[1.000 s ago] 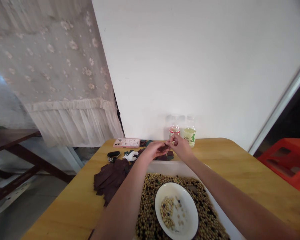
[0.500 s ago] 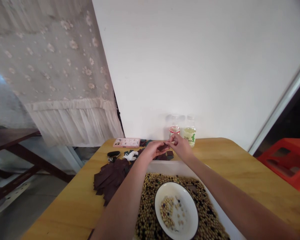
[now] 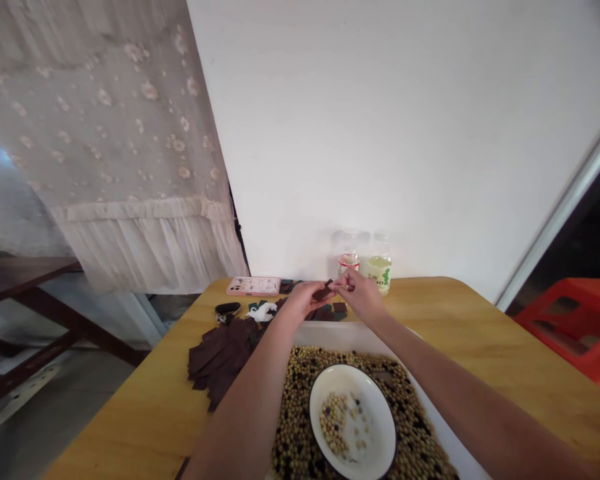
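Observation:
My left hand (image 3: 306,297) is closed on a small dark brown cloth piece (image 3: 322,293), held above the far edge of the white tray. My right hand (image 3: 362,293) meets it from the right, thumb and forefinger pinched at the piece's upper corner. Below my wrists lies the tray (image 3: 347,331), filled with small round tan and black beads (image 3: 300,393). On the beads rests a white dark-rimmed bowl (image 3: 375,443) with some loose beads (image 3: 333,410) in it. To the left of my left forearm is a pile of dark brown pieces (image 3: 223,353).
A pink-cased phone (image 3: 253,287), a black key fob (image 3: 227,309) and crumpled white plastic (image 3: 263,311) lie at the table's back left. Two clear jars (image 3: 349,260) stand by the white wall. A red stool (image 3: 575,327) is at the right, beyond the wooden table (image 3: 495,353).
The brown piece in my left hand has tilted up and shows more of its face. My right fingers have curled in and shifted slightly; the bowl and tray stay put.

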`<state>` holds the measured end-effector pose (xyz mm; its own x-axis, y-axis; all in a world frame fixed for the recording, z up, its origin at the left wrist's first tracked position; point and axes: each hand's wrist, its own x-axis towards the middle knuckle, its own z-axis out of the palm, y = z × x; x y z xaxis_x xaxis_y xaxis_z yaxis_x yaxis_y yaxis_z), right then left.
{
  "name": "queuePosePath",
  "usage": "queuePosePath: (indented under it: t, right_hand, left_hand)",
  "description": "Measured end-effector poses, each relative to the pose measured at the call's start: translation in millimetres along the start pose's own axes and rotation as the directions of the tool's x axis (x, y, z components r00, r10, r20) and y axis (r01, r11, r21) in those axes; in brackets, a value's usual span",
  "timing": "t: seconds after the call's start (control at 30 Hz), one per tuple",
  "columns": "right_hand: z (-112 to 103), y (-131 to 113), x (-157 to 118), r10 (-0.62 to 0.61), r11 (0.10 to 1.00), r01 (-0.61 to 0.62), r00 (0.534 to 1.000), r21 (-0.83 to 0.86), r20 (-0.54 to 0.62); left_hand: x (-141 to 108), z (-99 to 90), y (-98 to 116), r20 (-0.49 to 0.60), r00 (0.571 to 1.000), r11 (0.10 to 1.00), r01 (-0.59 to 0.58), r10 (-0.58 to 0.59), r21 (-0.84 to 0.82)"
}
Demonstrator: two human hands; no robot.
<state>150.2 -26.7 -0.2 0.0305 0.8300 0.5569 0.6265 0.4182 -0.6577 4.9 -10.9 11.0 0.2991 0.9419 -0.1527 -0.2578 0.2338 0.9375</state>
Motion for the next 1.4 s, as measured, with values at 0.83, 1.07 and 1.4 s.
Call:
queuePosePath:
  t: [0.83,1.07,1.4]
  right_hand:
    - [0.1,4.0,0.2,0.053,0.998,-0.054,0.998,0.035,0.018]
    - [-1.1,2.8,2.0,0.038,0.997,-0.039,0.999,0.060,0.018]
    - [1.2,4.0,1.9,0.034,0.997,-0.035,0.999,0.074,0.015]
  left_hand:
    - [3.8,-2.8,-1.7,0.049,0.997,0.998,0.059,-0.060,0.012]
    - [3.6,-2.9,-1.4,0.075,0.994,0.996,0.078,-0.080,0.035]
    - [5.2,-3.1,-3.0,0.040,0.997,0.998,0.063,-0.064,0.010]
